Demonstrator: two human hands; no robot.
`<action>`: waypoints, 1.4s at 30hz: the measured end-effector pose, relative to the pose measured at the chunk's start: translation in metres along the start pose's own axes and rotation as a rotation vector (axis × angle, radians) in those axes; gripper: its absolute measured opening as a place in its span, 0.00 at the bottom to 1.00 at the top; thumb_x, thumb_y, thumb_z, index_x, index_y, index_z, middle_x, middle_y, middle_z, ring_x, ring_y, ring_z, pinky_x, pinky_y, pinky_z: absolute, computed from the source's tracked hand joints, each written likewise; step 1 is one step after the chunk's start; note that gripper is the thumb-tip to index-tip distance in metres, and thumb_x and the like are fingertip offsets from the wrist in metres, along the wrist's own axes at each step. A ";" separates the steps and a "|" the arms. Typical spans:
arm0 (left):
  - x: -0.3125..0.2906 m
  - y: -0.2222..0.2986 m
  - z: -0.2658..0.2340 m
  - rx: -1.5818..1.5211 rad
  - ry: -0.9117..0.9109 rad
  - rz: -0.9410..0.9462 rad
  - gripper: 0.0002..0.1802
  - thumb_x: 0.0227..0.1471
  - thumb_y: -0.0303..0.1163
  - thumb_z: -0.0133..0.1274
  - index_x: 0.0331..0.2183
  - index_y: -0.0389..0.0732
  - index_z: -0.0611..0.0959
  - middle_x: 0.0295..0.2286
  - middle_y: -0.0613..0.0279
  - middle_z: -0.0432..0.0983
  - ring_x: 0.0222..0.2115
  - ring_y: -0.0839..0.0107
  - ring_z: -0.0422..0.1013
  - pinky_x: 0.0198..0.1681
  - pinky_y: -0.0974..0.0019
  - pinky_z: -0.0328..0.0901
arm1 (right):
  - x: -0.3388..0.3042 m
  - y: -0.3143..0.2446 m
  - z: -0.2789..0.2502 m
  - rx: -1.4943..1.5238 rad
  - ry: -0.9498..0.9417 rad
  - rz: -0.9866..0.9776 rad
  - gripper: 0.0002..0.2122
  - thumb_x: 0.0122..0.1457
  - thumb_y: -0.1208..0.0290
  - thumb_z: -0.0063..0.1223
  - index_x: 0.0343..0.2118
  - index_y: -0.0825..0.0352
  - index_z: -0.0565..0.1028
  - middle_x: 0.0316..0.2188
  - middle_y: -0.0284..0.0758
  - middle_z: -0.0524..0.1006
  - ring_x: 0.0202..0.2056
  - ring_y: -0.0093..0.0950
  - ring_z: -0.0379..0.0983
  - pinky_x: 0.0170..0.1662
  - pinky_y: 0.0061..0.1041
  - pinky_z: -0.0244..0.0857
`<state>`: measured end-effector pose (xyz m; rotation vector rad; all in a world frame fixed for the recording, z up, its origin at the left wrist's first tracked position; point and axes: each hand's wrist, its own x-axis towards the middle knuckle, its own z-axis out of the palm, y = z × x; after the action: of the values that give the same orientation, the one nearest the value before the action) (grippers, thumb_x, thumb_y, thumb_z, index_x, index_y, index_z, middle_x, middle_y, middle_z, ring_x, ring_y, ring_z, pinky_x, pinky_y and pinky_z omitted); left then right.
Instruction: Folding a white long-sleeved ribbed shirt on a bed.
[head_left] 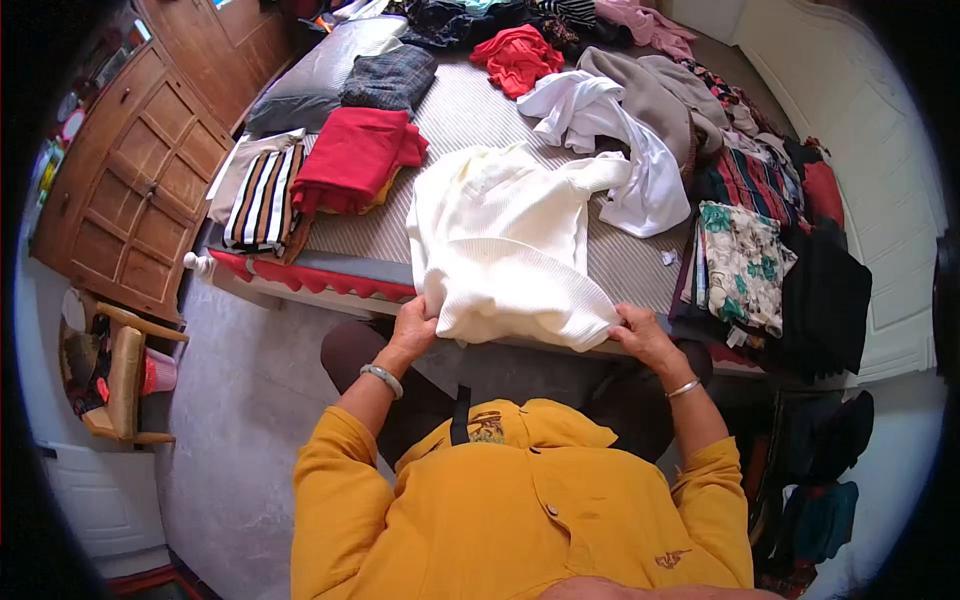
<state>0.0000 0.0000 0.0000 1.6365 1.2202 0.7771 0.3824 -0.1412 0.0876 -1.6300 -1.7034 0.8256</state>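
A cream ribbed knit sweater (510, 240) lies spread at the front edge of the bed, its lower hem hanging slightly over. My left hand (412, 330) pinches the hem's left corner, and my right hand (645, 335) grips the right corner. The hem is drawn out between them, while the fabric above is loosely rumpled. One sleeve of the sweater reaches right, up against a crumpled white garment (640, 180). Left of the sweater sits a folded red garment (355, 160) on a stack, beside folded striped clothing (265, 200).
The bed (345, 235) has a striped cover. Floral folded cloth (742, 265) and black clothes (825, 300) are piled at the right by the white headboard (860, 120). A red bundle (518, 60) and a taupe garment (660, 95) lie farther back. A wooden chair (125, 370) stands left.
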 end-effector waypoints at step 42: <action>-0.049 0.077 -0.085 -0.080 0.223 -0.151 0.07 0.48 0.25 0.51 0.31 0.34 0.80 0.24 0.69 0.72 0.24 0.84 0.64 0.27 0.78 0.59 | -0.035 -0.003 -0.045 0.249 0.266 0.294 0.07 0.53 0.76 0.46 0.29 0.72 0.76 0.20 0.25 0.71 0.21 0.13 0.64 0.24 0.16 0.58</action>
<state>-0.0610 -0.0272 0.1046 1.4033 1.4324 0.9182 0.4182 -0.1752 0.1163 -1.7483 -1.1481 0.8733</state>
